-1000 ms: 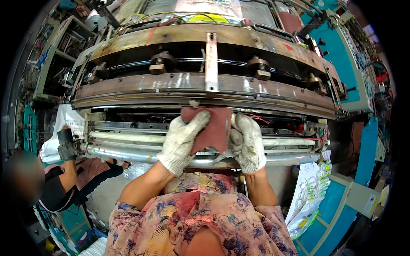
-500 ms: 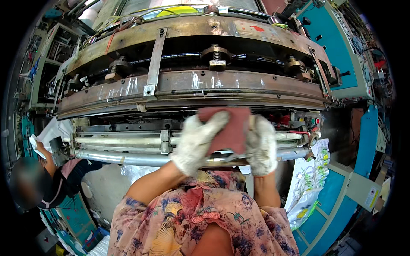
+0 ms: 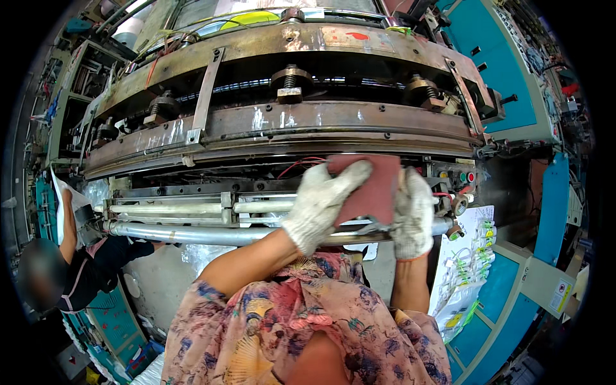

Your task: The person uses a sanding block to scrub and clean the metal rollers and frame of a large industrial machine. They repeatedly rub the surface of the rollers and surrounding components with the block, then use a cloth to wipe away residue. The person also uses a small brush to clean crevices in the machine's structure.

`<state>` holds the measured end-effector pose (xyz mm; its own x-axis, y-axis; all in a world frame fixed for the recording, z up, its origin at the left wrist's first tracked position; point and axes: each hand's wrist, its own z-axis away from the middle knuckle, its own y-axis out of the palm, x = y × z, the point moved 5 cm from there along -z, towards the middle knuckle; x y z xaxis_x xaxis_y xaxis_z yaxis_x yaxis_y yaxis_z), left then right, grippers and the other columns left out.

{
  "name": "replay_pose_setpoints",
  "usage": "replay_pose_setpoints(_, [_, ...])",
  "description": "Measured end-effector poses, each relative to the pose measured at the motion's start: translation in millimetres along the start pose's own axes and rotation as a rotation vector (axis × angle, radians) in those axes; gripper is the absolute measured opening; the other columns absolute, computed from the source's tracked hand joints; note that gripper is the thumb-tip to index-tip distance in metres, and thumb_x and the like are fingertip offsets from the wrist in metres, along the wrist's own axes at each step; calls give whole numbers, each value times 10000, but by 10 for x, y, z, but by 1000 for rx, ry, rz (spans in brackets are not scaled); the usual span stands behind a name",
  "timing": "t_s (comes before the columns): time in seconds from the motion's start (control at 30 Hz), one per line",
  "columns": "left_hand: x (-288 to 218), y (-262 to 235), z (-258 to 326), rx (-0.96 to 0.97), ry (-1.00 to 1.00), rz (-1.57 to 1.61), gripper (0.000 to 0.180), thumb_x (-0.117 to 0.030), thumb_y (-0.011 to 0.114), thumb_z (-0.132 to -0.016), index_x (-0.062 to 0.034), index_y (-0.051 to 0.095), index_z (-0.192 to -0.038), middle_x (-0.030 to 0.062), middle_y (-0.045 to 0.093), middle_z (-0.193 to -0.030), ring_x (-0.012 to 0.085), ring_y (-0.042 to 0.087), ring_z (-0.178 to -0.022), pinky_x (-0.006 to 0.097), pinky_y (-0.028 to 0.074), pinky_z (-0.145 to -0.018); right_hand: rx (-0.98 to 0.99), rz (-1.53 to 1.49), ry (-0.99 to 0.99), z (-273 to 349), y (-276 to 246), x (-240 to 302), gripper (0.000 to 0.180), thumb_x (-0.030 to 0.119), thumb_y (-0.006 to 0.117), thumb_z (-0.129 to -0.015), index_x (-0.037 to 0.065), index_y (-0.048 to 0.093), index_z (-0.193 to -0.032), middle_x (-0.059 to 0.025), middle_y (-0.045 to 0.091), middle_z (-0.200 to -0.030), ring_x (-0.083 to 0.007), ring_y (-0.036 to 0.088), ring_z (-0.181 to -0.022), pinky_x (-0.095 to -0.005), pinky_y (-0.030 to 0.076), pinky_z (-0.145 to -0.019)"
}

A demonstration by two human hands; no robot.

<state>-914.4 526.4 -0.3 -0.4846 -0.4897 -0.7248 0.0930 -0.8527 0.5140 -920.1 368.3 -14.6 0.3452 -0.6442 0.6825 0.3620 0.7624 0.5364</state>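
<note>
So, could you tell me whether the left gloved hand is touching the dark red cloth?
Touching. The head view shows the left hand in its white glove with fingers lying across the dark red cloth, no gap between them.

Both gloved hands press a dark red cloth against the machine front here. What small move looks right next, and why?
Probably a short sideways stroke along the machine. Both hands, left hand and right hand, pin the dark red cloth flat just above the shiny metal roller, under the brown grimy bar. The roller and bar run sideways, with much surface left to the person's left.
</note>
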Motion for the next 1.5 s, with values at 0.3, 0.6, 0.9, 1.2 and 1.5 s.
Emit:
replay_pose_setpoints(0.3, [145, 275, -78, 31, -9, 32, 346, -260, 694, -901, 20, 640, -1098, 50, 672, -980, 113, 618, -849, 270, 526, -763, -103, 220, -127, -94, -257, 314, 257, 294, 536, -959, 64, 634, -897, -12, 630, -798, -88, 556, -618, -229, 454, -509])
replay_pose_setpoints(0.6, [-127, -197, 146, 21, -81, 255, 302, -210, 678, -914, 24, 640, -1101, 56, 673, -1004, 109, 635, -858, 267, 531, -775, -46, 276, -57, 22, 124, -35, 183, 226, 584, -941, 50, 637, -950, -24, 636, -871, -102, 590, -726, -243, 486, -623])
replay_pose_setpoints(0.9, [-465, -894, 362, 36, -117, 286, 287, -179, 675, -913, 9, 632, -1126, 65, 670, -1036, 124, 646, -880, 280, 543, -784, -190, 170, -105, 244, 817, -666, 246, 242, 535, -972, 19, 639, -984, -53, 647, -857, -122, 607, -698, -244, 494, -613])
replay_pose_setpoints(1.2, [-875, -1790, 657, -78, 53, 265, 312, -168, 693, -894, 17, 611, -1132, 82, 668, -1043, 158, 661, -892, 303, 563, -805, 58, 177, -80, 380, 1610, -1328, 196, 258, 617, -945, 65, 619, -913, 34, 569, -708, -38, 466, -471, -175, 351, -397])
replay_pose_setpoints(1.5, [-586, -1314, 437, 5, 1, 145, 324, -241, 701, -894, 7, 665, -1100, 37, 678, -975, 106, 621, -847, 266, 508, -775, -73, 346, -204, 331, 1222, -911, 280, 344, 569, -960, 87, 624, -862, 16, 569, -725, -59, 484, -501, -194, 351, -391])
